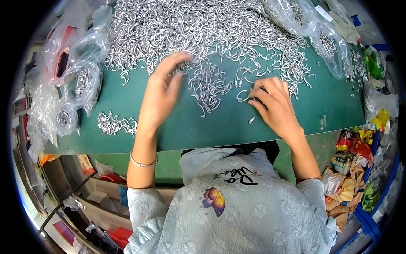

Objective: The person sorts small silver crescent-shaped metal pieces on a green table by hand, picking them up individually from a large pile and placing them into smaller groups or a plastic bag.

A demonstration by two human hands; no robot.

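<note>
Small curved silver metal pieces (169, 25) lie heaped across the far part of the green table (169, 131). My left hand (160, 93) is at the near edge of the heap, a little blurred, its thumb and fingers apart with nothing seen between them. To its right, a tongue of loose pieces (208, 84) spreads toward me. My right hand (275, 103) is low over the table, fingers curled and thumb close to the index finger, at a curved metal piece (242, 96). Its fingertips partly hide that piece's end. One short piece (251, 120) lies just below the thumb.
A smaller group of pieces (116, 124) sits at the table's near left. Clear plastic bags (86, 80) holding pieces crowd the left edge, beside a red-and-black object (63, 61). Another clear bag (332, 51) lies at the right. Colourful packets (347, 163) are piled below the right edge.
</note>
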